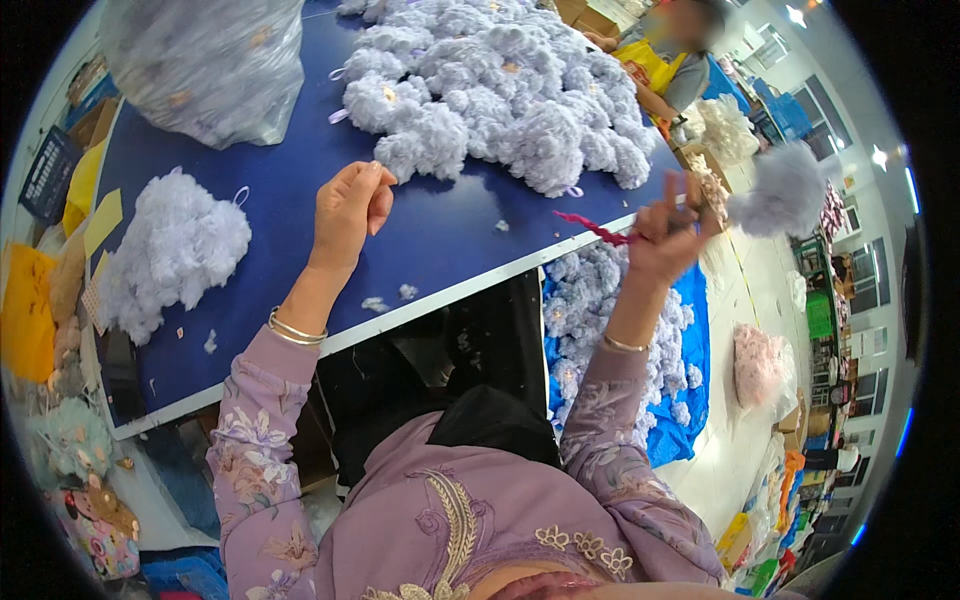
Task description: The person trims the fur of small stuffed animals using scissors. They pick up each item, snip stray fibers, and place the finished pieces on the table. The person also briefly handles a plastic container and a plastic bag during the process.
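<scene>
This looks like a factory-style workshop for soft plush goods: a broad blue-topped table with a pale edge (290,215) carries a heap of fluffy lavender pieces (500,85) and a bulging translucent plastic bag (215,75), with more such pieces in a bright blue plastic sack (692,400) beside it. Another person in a yellow apron (652,68) is near the table's far end, and a long hall stretches right, with a pale glossy floor (716,425), a clear bag of pale pink fluff (762,368), a green plastic crate (820,320) and white strip lights (911,190).
</scene>
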`<state>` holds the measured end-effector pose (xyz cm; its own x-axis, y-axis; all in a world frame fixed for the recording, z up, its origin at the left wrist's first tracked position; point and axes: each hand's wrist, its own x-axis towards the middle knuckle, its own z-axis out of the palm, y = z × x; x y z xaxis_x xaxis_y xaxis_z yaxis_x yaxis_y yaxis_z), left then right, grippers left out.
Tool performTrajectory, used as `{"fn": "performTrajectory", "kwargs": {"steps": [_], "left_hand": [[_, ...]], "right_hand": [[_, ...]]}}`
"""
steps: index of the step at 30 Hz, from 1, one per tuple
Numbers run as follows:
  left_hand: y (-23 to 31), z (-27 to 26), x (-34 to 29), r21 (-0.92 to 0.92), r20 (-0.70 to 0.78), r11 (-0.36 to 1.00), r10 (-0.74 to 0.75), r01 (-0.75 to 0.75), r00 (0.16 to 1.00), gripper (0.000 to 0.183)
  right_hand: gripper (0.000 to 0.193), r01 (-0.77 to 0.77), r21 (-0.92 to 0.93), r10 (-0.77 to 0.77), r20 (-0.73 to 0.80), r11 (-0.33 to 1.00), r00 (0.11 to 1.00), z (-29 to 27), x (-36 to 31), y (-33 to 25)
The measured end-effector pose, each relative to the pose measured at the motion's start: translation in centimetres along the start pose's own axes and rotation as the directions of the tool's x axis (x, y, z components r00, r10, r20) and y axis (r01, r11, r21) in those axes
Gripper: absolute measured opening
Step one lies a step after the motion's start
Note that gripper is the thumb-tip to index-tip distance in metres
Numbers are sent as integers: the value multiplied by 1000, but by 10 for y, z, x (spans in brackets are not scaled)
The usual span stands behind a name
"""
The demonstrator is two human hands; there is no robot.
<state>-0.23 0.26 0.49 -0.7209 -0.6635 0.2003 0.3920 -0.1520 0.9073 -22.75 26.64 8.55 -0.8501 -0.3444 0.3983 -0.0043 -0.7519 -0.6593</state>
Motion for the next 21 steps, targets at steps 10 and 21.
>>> {"fn": "performTrajectory", "kwargs": {"steps": [10, 21], "left_hand": [[-6, 5, 1, 153, 135, 988, -42, 21, 990, 24], [-20, 23, 1, 286, 197, 952, 55, -111, 979, 29]], "right_hand": [[82, 57, -987, 129, 77, 147, 989, -39, 32, 108], [51, -238, -758, 365, 0, 607, 931, 13, -14, 83]]}}
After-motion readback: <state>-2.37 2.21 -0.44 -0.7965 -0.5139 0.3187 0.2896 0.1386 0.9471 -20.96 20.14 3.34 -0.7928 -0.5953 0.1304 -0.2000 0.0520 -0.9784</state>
